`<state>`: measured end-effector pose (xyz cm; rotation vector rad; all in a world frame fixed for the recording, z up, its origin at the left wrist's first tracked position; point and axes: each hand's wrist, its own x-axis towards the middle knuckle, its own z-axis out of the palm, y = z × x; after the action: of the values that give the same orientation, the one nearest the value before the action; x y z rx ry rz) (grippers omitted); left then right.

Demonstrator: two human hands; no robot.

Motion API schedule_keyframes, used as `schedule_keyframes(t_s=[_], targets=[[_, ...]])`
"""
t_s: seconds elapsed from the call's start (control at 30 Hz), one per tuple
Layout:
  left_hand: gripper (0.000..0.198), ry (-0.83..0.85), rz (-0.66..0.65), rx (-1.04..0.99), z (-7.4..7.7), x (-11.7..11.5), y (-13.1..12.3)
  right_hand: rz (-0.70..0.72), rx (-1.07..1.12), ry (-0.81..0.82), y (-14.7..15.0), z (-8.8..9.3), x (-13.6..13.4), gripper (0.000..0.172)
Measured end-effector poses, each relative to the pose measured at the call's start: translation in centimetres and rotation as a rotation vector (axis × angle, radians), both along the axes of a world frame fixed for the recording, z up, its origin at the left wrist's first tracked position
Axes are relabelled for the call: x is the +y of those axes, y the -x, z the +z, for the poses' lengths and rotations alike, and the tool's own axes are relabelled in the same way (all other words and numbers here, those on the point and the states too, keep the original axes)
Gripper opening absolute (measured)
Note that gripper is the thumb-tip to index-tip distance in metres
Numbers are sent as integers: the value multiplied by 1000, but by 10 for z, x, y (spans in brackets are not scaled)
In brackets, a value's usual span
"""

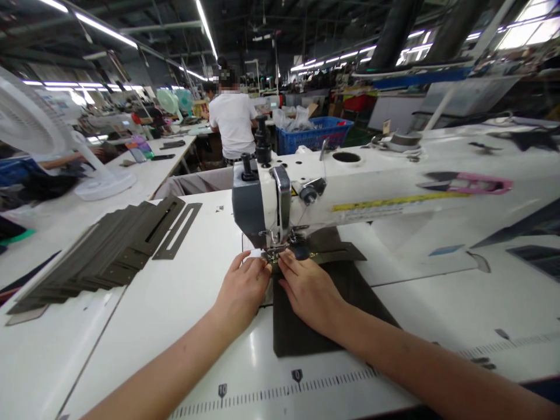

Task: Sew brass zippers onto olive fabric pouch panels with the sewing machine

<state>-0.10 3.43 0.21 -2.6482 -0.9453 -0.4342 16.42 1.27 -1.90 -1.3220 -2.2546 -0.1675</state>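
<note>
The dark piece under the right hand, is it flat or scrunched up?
Flat: the dark piece lies smooth on the white table, its edges straight, with the right hand over it.

Panel [298, 328] partly under sewing machine [376, 192]; stack [102, 248] left; fan [90, 155] beyond stack.

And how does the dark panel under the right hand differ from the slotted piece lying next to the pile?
The panel is broad, while the slotted piece is narrow.
The slotted piece has a long opening through it; the panel shows none in its visible part.
The panel is partly covered by the right hand; the slotted piece lies uncovered, beside the pile.
Both are dark and lie on the white table.
</note>
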Motion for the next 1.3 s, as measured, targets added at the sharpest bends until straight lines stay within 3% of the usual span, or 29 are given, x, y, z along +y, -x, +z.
schedule_keyframes(t_s=[0.37,0.6,0.87,1.3], targets=[[20,-7,-2,-20,1,2,-6,18,-84,33,-3,-2,1,35],[15,10,16,-17,1,6,-9,11,-80,64,-3,0,7,30],[13,18,22,-43,-3,10,-7,16,-56,8,-2,0,11,22],[9,-24,19,17,0,13,-10,23,-52,-22,-3,0,14,26]])
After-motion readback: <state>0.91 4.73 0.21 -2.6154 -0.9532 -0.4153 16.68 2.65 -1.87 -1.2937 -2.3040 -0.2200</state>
